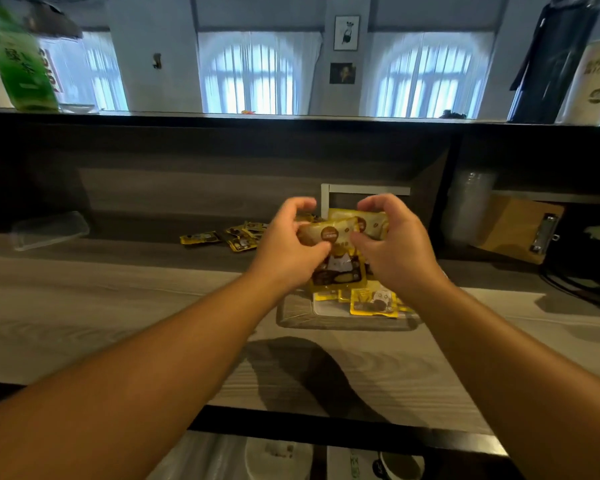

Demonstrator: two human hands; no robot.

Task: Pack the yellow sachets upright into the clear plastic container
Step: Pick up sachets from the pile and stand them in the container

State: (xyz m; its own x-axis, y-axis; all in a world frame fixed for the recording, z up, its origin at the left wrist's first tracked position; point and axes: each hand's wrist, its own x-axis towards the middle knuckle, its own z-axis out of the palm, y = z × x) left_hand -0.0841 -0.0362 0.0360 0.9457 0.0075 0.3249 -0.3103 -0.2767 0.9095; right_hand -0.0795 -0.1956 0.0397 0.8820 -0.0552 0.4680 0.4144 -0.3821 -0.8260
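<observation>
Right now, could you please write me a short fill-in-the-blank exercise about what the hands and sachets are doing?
1. Both hands, left hand and right hand, hold a bunch of ____ sachets.
2. The held sachets hang above the clear ____.
3. More loose sachets lie on the counter to the ____ of the hands.

Missing words: yellow; container; left

The desk [118,299] was pale grey wood-grain laminate with a matt finish, edged by a dark glossy strip. The yellow sachets [336,237] were shiny printed plastic film, catching light on their crinkled faces. The container [293,315] beneath them was clear smooth plastic, as was the lid [51,230] lying to the left. The clipboard [515,228] was matt brown board with a bright metal clip.
</observation>
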